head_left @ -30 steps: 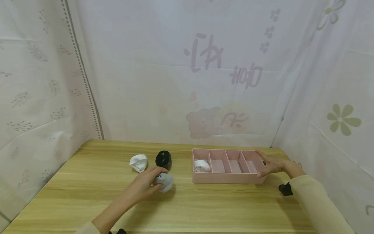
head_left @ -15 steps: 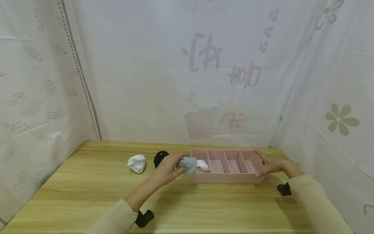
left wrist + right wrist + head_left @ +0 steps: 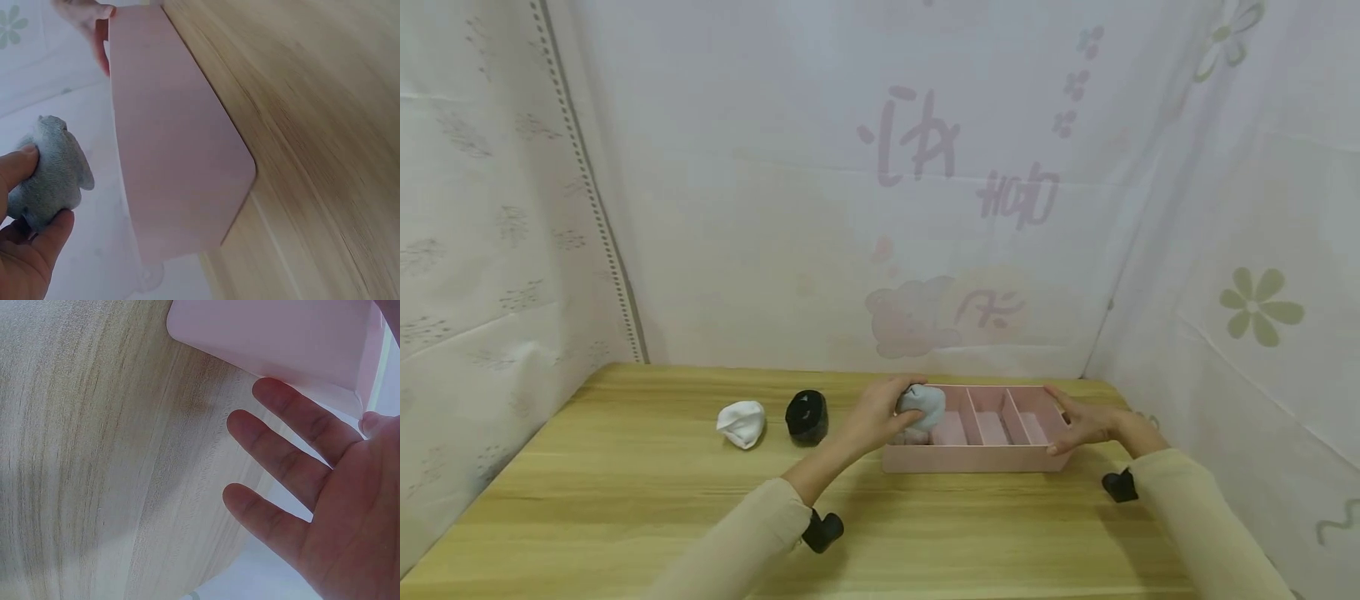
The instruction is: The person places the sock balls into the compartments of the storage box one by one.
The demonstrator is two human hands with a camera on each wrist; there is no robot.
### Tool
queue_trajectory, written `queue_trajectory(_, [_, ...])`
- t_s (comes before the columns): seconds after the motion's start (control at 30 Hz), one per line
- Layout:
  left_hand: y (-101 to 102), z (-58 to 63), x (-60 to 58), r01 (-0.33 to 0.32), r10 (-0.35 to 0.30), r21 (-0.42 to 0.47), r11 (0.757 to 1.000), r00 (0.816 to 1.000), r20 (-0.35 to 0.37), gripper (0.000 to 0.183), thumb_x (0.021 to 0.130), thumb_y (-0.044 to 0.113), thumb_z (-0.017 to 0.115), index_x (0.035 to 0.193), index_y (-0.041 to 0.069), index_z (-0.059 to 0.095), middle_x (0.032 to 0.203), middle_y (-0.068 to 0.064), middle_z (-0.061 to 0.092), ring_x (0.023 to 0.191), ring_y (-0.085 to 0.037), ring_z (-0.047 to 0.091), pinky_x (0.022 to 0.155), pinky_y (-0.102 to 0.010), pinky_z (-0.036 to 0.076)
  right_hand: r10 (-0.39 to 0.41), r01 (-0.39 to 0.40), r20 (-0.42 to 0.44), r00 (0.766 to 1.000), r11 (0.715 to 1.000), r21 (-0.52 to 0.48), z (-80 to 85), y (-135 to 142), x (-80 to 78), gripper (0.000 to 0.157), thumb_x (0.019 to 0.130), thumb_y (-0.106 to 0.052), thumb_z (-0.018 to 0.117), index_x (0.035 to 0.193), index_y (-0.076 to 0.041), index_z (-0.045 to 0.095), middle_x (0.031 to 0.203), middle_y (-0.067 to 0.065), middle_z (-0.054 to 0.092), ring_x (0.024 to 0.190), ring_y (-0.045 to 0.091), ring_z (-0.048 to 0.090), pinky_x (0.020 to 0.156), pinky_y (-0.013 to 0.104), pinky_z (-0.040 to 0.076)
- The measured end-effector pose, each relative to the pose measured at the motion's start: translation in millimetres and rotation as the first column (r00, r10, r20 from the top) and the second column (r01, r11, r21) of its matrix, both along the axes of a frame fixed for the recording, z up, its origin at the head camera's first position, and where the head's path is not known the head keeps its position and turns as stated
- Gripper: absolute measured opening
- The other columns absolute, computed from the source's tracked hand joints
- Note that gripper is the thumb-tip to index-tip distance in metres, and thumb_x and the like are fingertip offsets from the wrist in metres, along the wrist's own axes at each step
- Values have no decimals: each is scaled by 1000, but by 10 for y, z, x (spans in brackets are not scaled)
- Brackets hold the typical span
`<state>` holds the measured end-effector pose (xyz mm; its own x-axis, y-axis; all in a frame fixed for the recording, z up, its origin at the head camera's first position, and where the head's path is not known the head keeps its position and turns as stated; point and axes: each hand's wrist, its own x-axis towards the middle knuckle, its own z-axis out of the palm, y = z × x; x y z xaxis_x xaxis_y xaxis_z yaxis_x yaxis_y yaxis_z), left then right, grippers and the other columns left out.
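Observation:
My left hand (image 3: 880,410) pinches a balled-up light grey sock (image 3: 923,406) between thumb and fingers. It hangs over the leftmost compartment of a pink divided box (image 3: 973,459). In the left wrist view, the sock (image 3: 53,172) is beside the box's upper rim. A balled white sock (image 3: 914,436) in that compartment is mostly hidden beneath. At the box's right end, my right hand (image 3: 1086,423) holds it, thumb at the front corner and index finger toward the back. The right wrist view shows the other fingers (image 3: 281,459) spread out straight.
Left of the box on the wooden table (image 3: 647,500) lie a balled white sock (image 3: 742,424) and a balled black sock (image 3: 807,418). The box's other three compartments show bare pink floors. Patterned cloth (image 3: 760,208) hangs behind the table and at both sides.
My left hand has carried the grey sock rightward from in front of the black sock to above the box's left compartment. My right hand has stayed at the box's right end.

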<state>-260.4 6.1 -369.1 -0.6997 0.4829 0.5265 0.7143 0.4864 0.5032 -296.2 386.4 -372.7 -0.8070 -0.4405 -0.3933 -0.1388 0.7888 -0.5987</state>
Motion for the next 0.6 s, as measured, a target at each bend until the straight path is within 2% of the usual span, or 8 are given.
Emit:
queue_trajectory(0.17, [158, -10, -81, 30, -30, 7, 1000, 999, 20, 45, 83, 11, 72, 124, 4, 56, 120, -12, 62, 106, -25, 59, 86, -37, 50, 13, -14, -9, 1000, 1000, -6, -3, 12, -1, 122, 77, -32, 78, 144, 5, -18, 144, 42, -11, 127, 64, 16, 97, 64, 35])
queue_trajectory(0.37, [302, -66, -165, 58, -56, -15, 998, 995, 80, 44, 85, 11, 69, 126, 3, 54, 125, -12, 58, 111, -26, 57, 92, -38, 48, 36, -36, 1, 999, 999, -1, -5, 21, -2, 121, 79, -35, 75, 142, 4, -21, 142, 43, -12, 126, 65, 15, 97, 64, 34])
queue_trajectory(0.6, [402, -148, -215, 81, -79, -10, 997, 989, 122, 40, 86, 8, 67, 122, 1, 50, 114, -14, 61, 104, -26, 60, 87, -36, 50, 9, -9, -2, 1000, 1000, 2, -18, 24, -12, 123, 77, -34, 77, 143, 5, -19, 144, 42, -14, 128, 63, 16, 99, 63, 33])
